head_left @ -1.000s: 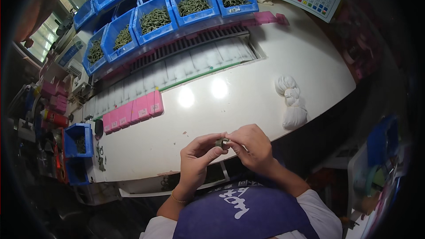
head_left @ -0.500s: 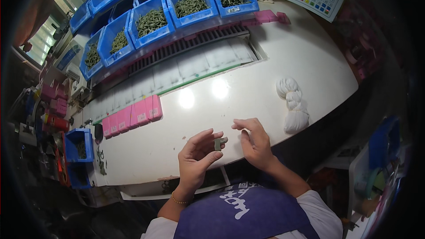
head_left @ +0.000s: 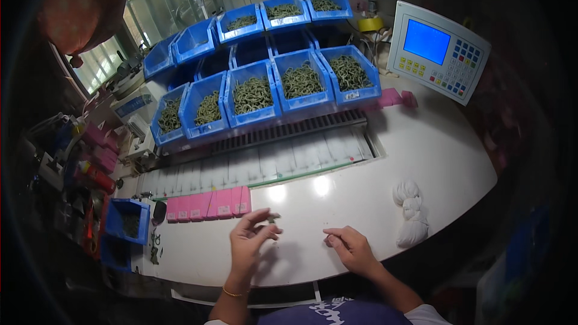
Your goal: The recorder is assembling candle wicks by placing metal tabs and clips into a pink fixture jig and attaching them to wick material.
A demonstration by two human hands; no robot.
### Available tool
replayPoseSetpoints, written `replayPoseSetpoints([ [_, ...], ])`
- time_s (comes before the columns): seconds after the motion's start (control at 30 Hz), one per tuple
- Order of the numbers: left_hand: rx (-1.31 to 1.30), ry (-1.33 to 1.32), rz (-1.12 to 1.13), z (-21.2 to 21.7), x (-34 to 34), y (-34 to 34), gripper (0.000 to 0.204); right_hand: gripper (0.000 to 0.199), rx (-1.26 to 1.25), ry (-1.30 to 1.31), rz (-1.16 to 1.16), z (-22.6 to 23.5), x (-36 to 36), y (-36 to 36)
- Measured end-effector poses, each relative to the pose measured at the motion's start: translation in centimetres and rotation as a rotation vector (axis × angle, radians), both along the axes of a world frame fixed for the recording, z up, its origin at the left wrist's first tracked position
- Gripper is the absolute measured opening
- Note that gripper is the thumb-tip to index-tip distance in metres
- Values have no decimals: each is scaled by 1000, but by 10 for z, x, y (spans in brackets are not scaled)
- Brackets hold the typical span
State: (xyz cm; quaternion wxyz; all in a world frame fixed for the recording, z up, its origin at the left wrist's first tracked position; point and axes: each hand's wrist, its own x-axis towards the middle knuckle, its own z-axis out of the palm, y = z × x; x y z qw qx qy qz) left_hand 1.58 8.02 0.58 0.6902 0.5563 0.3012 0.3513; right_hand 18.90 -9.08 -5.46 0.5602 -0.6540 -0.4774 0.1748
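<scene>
A small dark part (head_left: 274, 217) sits pinched at the fingertips of the left hand (head_left: 248, 242), raised just above the white surface (head_left: 361, 204). The right hand (head_left: 351, 246), loosely curled and holding nothing visible, rests on the surface to its right, apart from it.

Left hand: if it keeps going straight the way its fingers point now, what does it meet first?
The left hand, pinching a small dark part, points up and slightly right across the white table. First in that line looks like the grey slotted strip, then the blue bins. Depth is unclear.
</scene>
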Motion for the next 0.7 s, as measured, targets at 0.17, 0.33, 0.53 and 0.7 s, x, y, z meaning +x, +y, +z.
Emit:
replayPoseSetpoints([
  [0.17, 252, 103, 31, 40, 36, 85, 26, 18, -80, -81, 54, 5, 11, 12],
  [0.33, 613, 85, -174, 118, 148, 165, 27, 17, -50, -19, 55, 10, 17, 21],
  [0.53, 1002, 376, -39, 140, 289, 255, 30, 17, -65, -70, 90, 10, 18, 16],
  [0.7, 1105, 582, -21, 116, 356, 296, 37, 18, -39, -49, 115, 14, 17, 11],
])
